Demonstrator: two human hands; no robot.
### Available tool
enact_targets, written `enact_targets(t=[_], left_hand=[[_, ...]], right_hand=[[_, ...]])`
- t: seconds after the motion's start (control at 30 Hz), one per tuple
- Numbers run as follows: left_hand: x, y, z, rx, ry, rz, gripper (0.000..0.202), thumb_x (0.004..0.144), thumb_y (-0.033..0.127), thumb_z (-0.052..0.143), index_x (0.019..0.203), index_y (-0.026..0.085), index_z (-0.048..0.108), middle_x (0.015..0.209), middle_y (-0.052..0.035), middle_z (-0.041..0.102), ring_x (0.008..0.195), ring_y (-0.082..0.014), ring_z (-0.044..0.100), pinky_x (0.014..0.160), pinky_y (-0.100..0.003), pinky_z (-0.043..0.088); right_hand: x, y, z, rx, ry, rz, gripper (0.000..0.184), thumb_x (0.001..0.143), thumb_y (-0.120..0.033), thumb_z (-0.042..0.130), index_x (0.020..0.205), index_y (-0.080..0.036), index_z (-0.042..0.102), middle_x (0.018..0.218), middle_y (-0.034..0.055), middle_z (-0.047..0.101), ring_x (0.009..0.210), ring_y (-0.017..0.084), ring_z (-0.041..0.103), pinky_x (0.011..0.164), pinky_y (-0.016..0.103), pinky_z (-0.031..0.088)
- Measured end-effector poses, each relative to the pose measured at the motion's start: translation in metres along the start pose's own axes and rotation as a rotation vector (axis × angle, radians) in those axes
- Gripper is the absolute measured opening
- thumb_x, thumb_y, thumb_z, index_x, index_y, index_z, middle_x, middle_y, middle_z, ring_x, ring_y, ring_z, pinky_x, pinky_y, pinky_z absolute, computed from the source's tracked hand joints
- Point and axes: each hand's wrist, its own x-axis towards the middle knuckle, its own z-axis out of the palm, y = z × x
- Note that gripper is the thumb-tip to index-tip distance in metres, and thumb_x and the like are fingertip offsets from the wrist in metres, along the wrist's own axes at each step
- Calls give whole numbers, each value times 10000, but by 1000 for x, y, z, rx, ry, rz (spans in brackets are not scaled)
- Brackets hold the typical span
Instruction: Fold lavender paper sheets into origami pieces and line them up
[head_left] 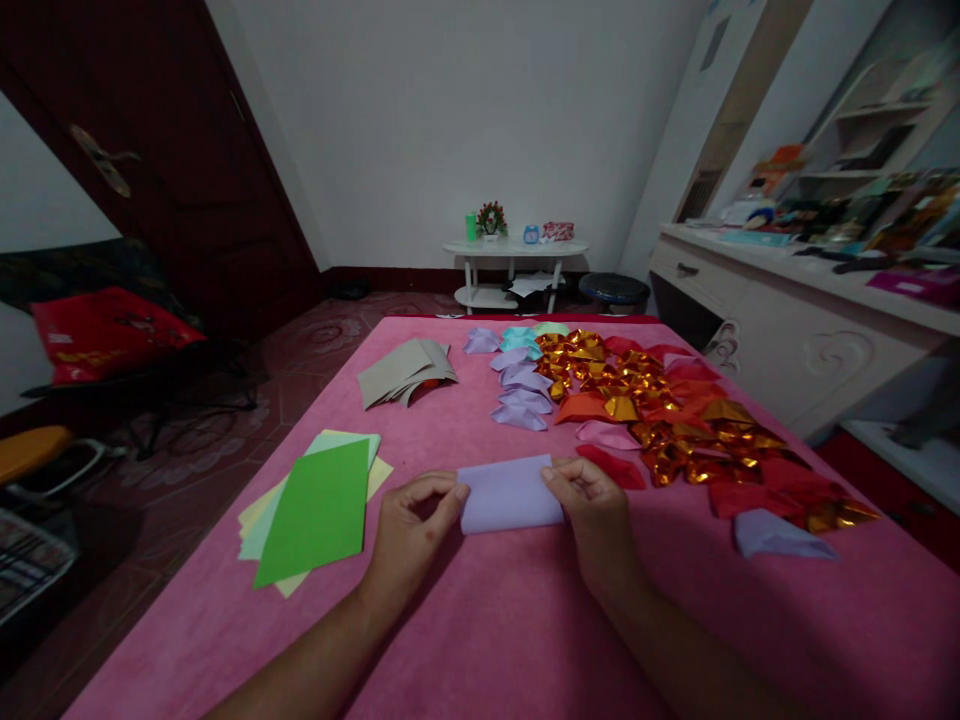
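A lilac sheet of paper (510, 494), folded into a flat rectangle, is held just above the pink cloth. My left hand (421, 515) pinches its left edge between thumb and fingers. On the opposite edge, my right hand (592, 498) has the same kind of pinch. Left of my left hand lies a fanned stack of coloured paper with a green sheet (322, 510) on top. Beyond my right hand sit a red folded paper piece (611, 467) and a pink one (606, 435).
Gold foil folded pieces (600, 365) spread over the right side of the pink-covered table (480, 640), with lilac folded pieces (521, 398) beside them. Grey-brown paper sheets (409, 372) lie at the back left. A dresser (795, 330) stands to the right.
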Motion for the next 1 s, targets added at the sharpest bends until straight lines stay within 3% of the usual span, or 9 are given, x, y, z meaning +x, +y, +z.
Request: enact_targets(t=[0.33,0.57,1.0], left_hand=[[0,0,-2,47,15,85,150,749,225,651,616,158,671,708,-32,644,695,-139,599,659,-229,483],[-1,3,-2,52,12,74,206,762,232,628,573,151,635,689,-34,627,676,-137,585,641,-226,470],[0,-4,-2,21,19,60,212,761,235,634,570,149,598,665,-15,592,659,-123,555,633,-217,443]], right_hand=[[0,1,0,-31,3,-24,211,663,-317,703,612,-174,555,653,-23,567,600,122,481,539,226,351],[0,1,2,6,16,-41,202,630,-292,723,581,-173,567,722,-4,602,688,147,538,619,244,403],[0,2,2,-22,33,-72,202,631,-276,715,561,-173,556,712,4,605,660,144,545,578,239,406]])
